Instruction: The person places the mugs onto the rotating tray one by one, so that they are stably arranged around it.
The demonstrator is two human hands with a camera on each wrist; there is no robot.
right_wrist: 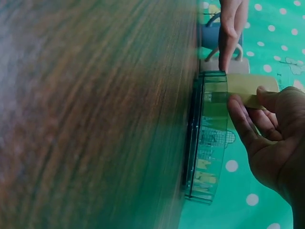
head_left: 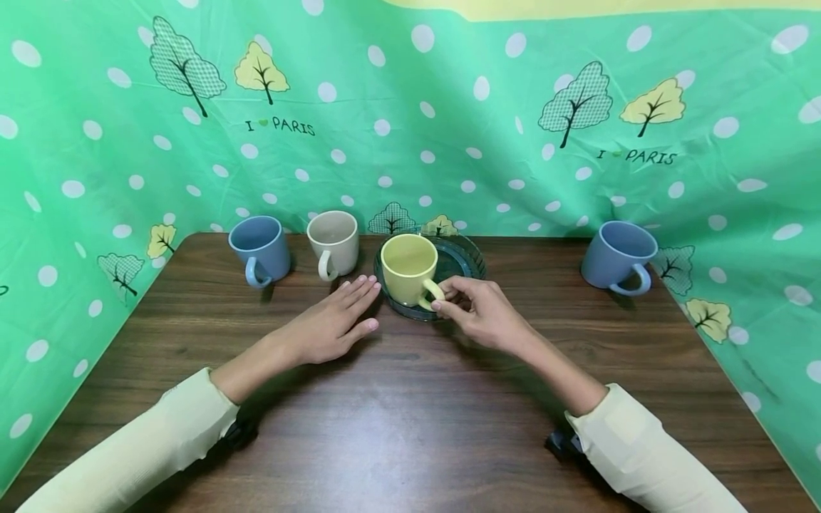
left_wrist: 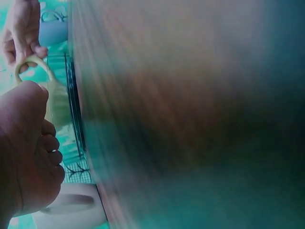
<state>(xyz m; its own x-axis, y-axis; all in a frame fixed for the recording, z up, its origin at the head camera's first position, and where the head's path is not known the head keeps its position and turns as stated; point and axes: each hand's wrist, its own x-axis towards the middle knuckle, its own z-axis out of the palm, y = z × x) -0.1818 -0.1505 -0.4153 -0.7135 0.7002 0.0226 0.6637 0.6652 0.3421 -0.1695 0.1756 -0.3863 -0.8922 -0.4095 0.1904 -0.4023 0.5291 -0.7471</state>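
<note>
My right hand [head_left: 484,311] pinches the handle of a yellow mug [head_left: 409,267] between thumb and fingers. The mug stands upright within the rim of a round clear teal glass dish [head_left: 471,260], on its left side. My left hand [head_left: 336,320] lies flat with straight fingers, its fingertips right at the dish's left edge. Closest to those fingertips on the far side is a white mug [head_left: 343,246] with its handle toward me. In the right wrist view the yellow mug [right_wrist: 252,86] rises above the dish's wall [right_wrist: 212,143].
A blue mug [head_left: 259,246] stands at the back left, beside the white one. Another blue mug [head_left: 617,253] is at the back right, its handle pointing to the front right. The brown wooden table [head_left: 410,427] ends at a green dotted cloth [head_left: 410,92] hanging behind it.
</note>
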